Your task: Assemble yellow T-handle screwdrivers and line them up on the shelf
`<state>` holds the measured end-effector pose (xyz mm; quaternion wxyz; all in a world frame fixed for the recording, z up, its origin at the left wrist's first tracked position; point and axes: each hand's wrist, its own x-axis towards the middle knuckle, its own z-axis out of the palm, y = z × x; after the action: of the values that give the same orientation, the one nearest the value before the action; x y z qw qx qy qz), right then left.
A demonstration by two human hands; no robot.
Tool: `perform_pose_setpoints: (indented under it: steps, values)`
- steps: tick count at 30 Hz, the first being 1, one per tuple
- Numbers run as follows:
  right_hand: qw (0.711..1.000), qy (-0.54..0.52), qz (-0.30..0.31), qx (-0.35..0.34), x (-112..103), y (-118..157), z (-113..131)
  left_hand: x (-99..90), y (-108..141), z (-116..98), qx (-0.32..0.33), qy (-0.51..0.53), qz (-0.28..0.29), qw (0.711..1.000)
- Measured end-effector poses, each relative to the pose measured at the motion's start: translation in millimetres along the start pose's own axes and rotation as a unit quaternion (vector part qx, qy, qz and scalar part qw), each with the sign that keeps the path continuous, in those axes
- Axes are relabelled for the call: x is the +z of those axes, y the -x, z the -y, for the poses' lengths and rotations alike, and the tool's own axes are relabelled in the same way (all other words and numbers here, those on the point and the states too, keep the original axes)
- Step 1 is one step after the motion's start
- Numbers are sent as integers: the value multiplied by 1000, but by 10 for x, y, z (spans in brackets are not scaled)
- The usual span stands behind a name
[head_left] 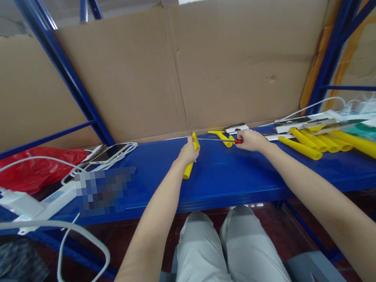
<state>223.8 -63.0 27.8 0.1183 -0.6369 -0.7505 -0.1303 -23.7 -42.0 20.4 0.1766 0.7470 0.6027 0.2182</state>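
My left hand [188, 152] is closed around a yellow plastic handle piece [188, 171], whose upper end shows above the fingers and whose tube end points down toward me. In my right hand [251, 140] is a screwdriver [239, 141] with a red and dark handle. Its thin metal shaft runs left, and the tip reaches the upper end of the yellow piece; whether it sits in a screw is too small to tell. Between the hands, further back, another branched yellow piece [222, 135] lies on the blue table [231, 177], beside a small black-and-white packet [236, 128].
At the right lie several yellow tubular handles [363, 146] and metal blades [341, 126]. A red plastic bag [37, 167], a white power strip [56, 201] and cables occupy the left. Cardboard [177, 67] stands behind the table, between blue posts [70, 78].
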Motion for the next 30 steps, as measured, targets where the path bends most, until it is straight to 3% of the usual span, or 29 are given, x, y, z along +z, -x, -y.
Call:
perform_pose_setpoints:
  steps: [9, 19, 30]
  values:
    - [999, 31, -5, -30, -37, 5, 0, 6, -15, 17, -5, 10, -1, 1000]
    - [999, 19, -45, -7, 74, -53, -36, 15, -34, 44, 2, 9, -4, 1000]
    - [1000, 10, -9, -18, -4, -4, 4, 8, -24, 41, 7, 9, -7, 1000]
